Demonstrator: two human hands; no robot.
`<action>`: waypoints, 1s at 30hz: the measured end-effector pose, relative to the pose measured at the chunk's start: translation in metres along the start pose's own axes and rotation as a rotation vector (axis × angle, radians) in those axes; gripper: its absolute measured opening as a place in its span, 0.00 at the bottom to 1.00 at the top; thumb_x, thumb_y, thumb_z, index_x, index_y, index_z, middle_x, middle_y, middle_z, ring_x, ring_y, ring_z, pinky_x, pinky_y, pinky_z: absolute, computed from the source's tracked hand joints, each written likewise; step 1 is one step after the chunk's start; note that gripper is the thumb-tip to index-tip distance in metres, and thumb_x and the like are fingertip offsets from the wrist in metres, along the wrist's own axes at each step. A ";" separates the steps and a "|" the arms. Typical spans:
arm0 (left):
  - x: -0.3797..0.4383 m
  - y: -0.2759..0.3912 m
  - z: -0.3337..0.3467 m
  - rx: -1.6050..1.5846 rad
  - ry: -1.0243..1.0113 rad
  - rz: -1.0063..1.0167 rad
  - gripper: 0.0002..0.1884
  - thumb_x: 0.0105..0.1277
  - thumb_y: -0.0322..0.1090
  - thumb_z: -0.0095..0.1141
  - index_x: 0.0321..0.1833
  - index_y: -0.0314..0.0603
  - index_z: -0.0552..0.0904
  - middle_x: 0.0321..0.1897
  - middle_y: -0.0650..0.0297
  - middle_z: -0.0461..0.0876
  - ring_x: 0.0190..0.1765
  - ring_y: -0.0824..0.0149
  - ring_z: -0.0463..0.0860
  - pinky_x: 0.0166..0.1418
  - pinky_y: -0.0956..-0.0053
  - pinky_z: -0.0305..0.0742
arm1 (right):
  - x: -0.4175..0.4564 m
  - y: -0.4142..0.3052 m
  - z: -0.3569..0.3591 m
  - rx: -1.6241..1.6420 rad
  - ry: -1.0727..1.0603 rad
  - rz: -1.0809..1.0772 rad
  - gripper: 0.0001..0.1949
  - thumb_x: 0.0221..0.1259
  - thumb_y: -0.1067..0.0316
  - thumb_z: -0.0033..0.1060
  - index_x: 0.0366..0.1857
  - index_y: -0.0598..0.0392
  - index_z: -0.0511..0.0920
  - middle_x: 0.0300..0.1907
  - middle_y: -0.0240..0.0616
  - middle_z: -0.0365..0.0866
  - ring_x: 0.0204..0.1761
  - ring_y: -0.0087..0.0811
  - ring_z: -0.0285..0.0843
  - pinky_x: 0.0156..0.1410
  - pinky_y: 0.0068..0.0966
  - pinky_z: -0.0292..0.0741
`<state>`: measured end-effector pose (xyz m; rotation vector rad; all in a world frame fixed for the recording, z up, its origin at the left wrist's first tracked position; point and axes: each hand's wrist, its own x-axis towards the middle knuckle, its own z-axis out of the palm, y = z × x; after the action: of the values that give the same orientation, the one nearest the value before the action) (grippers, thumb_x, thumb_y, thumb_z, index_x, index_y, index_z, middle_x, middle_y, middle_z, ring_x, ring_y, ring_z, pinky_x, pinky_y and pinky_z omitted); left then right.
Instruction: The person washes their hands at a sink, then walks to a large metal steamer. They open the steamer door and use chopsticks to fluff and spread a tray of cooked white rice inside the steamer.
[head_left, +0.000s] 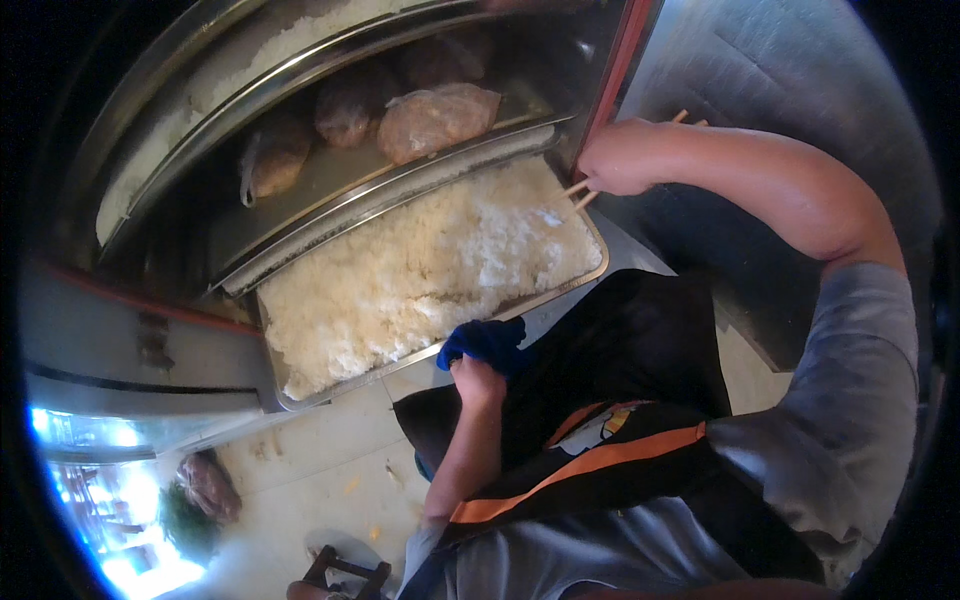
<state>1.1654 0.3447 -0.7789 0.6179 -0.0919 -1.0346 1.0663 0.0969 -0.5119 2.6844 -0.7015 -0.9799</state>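
Note:
A metal tray (294, 403) of white, grain-like food, probably cooked rice (420, 277), juts partly out of a steel cabinet. My left hand (480, 379) grips the tray's front rim through a bunched dark blue cloth (487, 345). At the tray's right end, my right hand (619, 159) is closed around a pair of wooden chopsticks (579, 189). Their tips point at the food by the right rim, and their other ends show behind my wrist. Whether the tips touch the food cannot be seen.
Behind the tray, a cabinet shelf (330, 180) bears several plastic bags of food (439, 120). Above it is another tray of white food (150, 161). Red edging (611, 67) lines the cabinet opening. A wooden stool (349, 570), a bag (210, 487) and greens (184, 521) are on the tiled floor.

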 end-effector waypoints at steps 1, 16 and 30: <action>0.000 0.001 0.001 0.018 0.027 0.004 0.10 0.66 0.39 0.51 0.33 0.40 0.73 0.30 0.56 0.79 0.32 0.55 0.80 0.36 0.60 0.78 | -0.005 0.001 -0.001 0.005 -0.027 0.014 0.15 0.61 0.57 0.48 0.30 0.57 0.81 0.33 0.47 0.80 0.39 0.48 0.78 0.44 0.43 0.73; 0.003 -0.004 0.013 0.105 0.043 -0.016 0.15 0.68 0.42 0.48 0.38 0.34 0.75 0.34 0.50 0.81 0.36 0.52 0.82 0.39 0.59 0.79 | 0.103 -0.020 0.102 0.382 0.198 -0.007 0.15 0.54 0.60 0.52 0.28 0.64 0.81 0.30 0.51 0.80 0.34 0.50 0.78 0.40 0.43 0.73; 0.000 -0.003 0.010 0.027 0.101 0.070 0.10 0.65 0.38 0.53 0.35 0.38 0.74 0.30 0.57 0.79 0.32 0.58 0.80 0.37 0.61 0.78 | -0.020 -0.043 0.033 -0.021 0.200 -0.043 0.08 0.48 0.72 0.50 0.26 0.59 0.81 0.27 0.49 0.81 0.32 0.46 0.81 0.35 0.41 0.77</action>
<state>1.1598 0.3393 -0.7719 0.6861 -0.0388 -0.9342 1.0476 0.1433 -0.5402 2.7395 -0.5923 -0.7098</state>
